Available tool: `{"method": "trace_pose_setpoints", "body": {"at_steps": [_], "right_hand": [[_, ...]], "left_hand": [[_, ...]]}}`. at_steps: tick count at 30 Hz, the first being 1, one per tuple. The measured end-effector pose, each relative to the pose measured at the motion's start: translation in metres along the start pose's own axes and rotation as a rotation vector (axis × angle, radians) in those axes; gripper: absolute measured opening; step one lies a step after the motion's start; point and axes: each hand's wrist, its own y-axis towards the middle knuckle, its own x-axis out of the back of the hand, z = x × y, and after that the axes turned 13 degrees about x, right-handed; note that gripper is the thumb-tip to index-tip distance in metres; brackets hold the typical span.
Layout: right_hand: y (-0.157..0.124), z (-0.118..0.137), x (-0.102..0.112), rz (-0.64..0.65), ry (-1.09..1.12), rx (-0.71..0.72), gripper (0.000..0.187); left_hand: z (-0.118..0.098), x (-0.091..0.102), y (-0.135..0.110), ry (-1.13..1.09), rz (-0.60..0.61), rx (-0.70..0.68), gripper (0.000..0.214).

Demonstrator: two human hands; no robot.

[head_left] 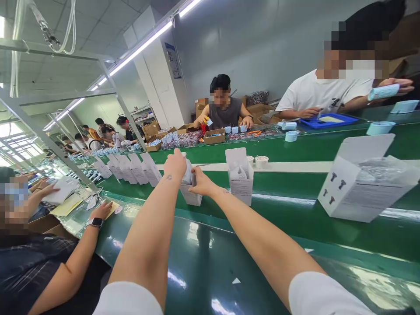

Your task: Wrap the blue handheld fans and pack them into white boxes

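In front of me on the green belt, a small white carton (192, 197) stands with its top open and something pale inside. My right hand (204, 181) grips this carton by its right side, thumb low on the front and fingers near the upper edge. At the carton's upper left is my left hand (175, 167), its fingers closed; what they pinch is hidden from me. A second open carton (241, 186) stands to the right, clear plastic wrap showing at its mouth. Nearer, at far right, another open carton (349, 188) holds a plastic-wrapped item.
Several open cartons (131, 168) line the belt at left. White cups (261, 162) sit on the pale strip. Across the belt, co-workers handle light blue parts near a blue tray (328, 120). A co-worker's arm (83, 247) rests on the bench at left.
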Motion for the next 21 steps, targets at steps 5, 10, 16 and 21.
{"method": "trace_pose_setpoints", "body": {"at_steps": [5, 10, 16, 21], "right_hand": [[-0.003, -0.005, 0.004, -0.069, 0.010, -0.025, 0.064], [0.005, -0.009, 0.009, -0.139, 0.005, -0.057, 0.060], [0.034, -0.028, 0.012, -0.145, 0.022, -0.083, 0.070], [0.051, -0.048, 0.007, -0.085, 0.065, -0.120, 0.081]], "left_hand": [[-0.007, -0.030, -0.006, -0.073, 0.136, -0.106, 0.039], [0.014, -0.018, -0.019, -0.151, 0.051, -0.145, 0.034], [0.073, 0.014, -0.084, -0.614, 0.175, -0.129, 0.027], [0.159, -0.001, -0.187, -0.781, 0.434, 0.091, 0.033]]}}
